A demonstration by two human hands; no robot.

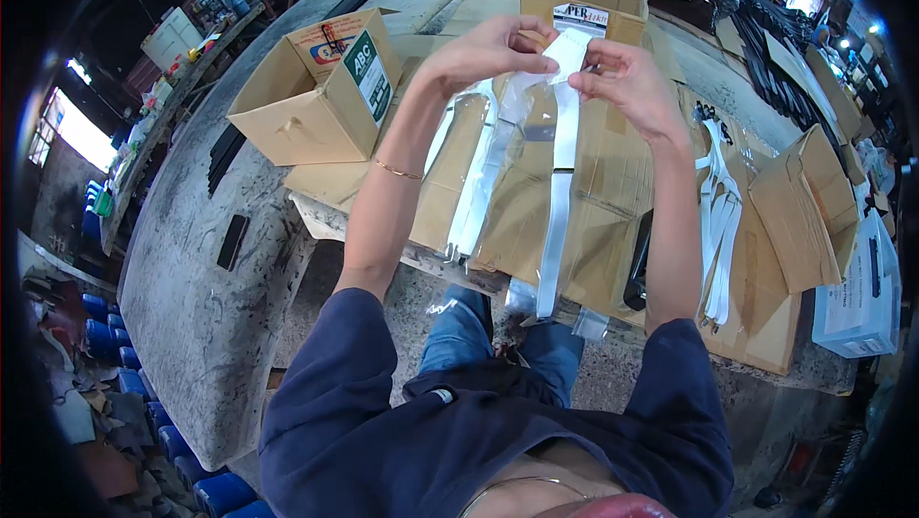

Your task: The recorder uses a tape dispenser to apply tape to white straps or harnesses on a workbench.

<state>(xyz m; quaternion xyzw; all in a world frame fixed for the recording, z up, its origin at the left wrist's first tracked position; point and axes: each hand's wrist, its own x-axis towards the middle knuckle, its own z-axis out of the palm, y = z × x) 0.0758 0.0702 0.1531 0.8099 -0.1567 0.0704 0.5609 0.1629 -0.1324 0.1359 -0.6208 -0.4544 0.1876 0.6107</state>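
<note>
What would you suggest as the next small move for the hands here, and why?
I would probably draw the long, flat white strap further up onto the flattened brown cardboard: the left hand and right hand pinch its upper end, while its lower end appears to hang past the cardboard's near edge.

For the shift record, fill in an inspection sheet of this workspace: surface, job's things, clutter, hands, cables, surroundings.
Surface: stained grey table, flat brown cardboard laid over part.
Job's things: long white strap with dark slider; white straps in clear plastic; bunched white straps at right.
Clutter: open brown cardboard boxes; black rectangular object at left; translucent plastic bin at right.
Hands: left hand at the long strap's upper end; right hand pinching its edge.
Cables: none clearly identifiable.
Surroundings: blue plastic containers at lower left.
</note>
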